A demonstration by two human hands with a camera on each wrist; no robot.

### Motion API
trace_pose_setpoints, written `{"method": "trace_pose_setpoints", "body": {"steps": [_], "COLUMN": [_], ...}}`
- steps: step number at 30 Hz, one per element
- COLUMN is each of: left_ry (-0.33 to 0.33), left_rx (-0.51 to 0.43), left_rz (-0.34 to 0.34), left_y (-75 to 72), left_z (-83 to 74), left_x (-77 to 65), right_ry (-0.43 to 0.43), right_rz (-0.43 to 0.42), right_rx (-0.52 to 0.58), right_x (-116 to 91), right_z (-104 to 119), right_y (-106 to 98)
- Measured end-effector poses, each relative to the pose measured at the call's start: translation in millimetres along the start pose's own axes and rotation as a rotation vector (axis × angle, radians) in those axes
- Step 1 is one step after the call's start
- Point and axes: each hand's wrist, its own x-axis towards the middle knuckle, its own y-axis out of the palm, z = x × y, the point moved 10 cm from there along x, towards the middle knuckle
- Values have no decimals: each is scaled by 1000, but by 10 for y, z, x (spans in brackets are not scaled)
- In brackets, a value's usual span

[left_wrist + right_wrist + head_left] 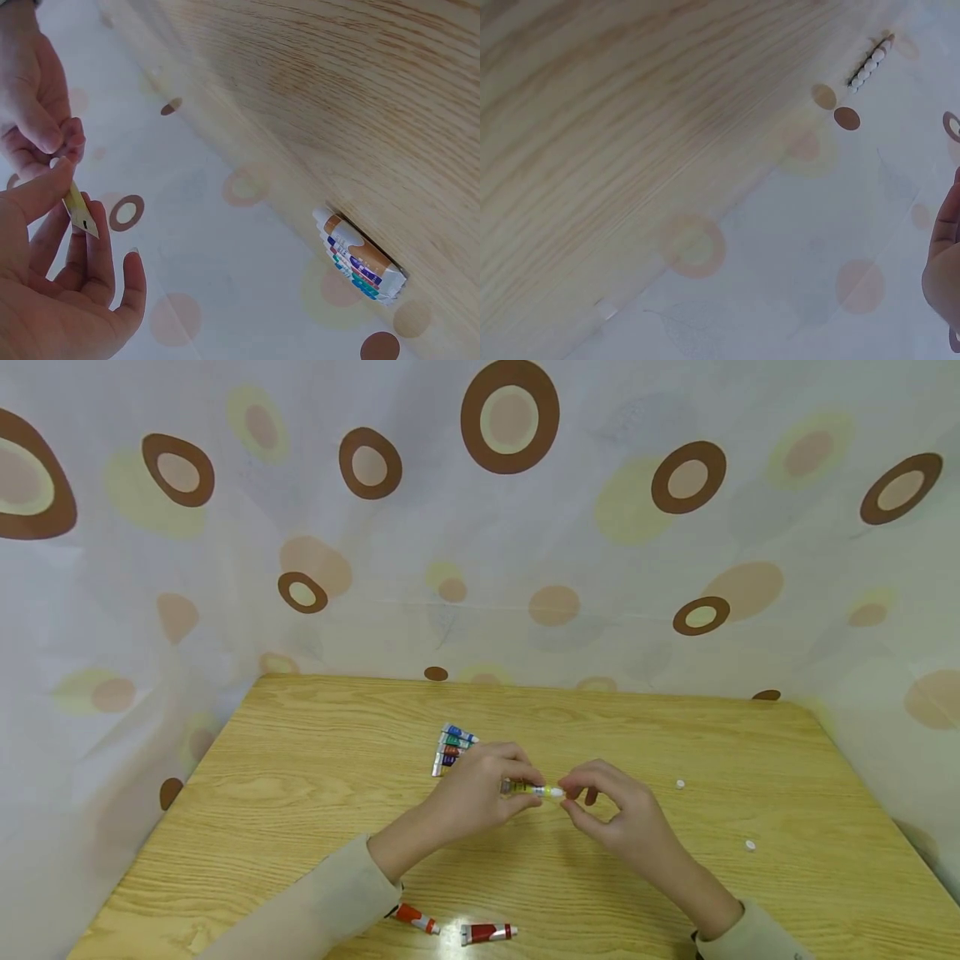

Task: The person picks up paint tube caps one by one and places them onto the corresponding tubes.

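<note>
Over the wooden table (337,718), my left hand (480,785) has thumb and fingers closed on the yellow tube (528,788), held aloft, while my right hand (615,797) pinches its white tip (557,792). A row of tubes (454,740) lies beyond; nearer me, a red tube (487,932) and an orange tube (415,917); rightward, two white discs (680,784).
</note>
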Motion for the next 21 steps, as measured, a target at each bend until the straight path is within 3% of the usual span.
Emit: {"method": "trace_pose_setpoints", "body": {"steps": [10, 21], "left_ry": [6, 19], "left_rx": [12, 33], "left_rz": [10, 10], "left_y": [7, 11], "left_z": [-14, -42], "left_x": [9, 4], "right_ry": [-27, 57], "right_rz": [0, 57], "right_rx": [-5, -17], "right_x": [11, 11], "right_z": [15, -17], "right_y": [14, 56]}}
